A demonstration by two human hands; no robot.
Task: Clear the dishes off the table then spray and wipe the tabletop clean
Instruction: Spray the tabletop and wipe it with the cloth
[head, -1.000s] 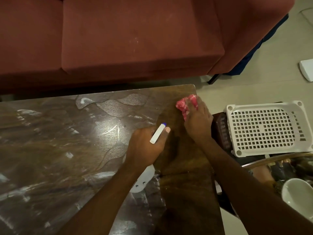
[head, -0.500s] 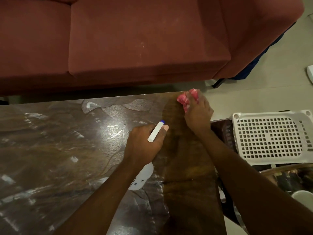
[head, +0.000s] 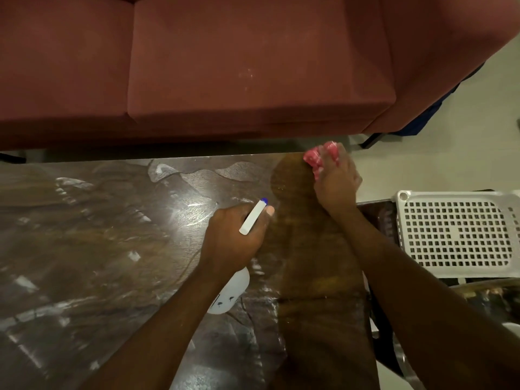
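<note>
A dark wooden tabletop (head: 98, 249) fills the lower left, streaked with white spray film on its left and middle. A darker wiped band runs down its right side. My left hand (head: 233, 237) grips a white spray bottle (head: 230, 294) by the neck, its blue-tipped nozzle (head: 254, 216) pointing up and right. My right hand (head: 334, 184) presses a crumpled pink cloth (head: 318, 159) onto the table's far right corner. No dishes are on the tabletop.
A maroon sofa (head: 225, 66) stands right behind the table's far edge. A white perforated plastic basket (head: 455, 232) sits to the right of the table. Light floor tiles (head: 478, 122) show at upper right.
My right hand has slid the pink cloth away from me to the table's far right corner. My left hand with the spray bottle has barely moved.
</note>
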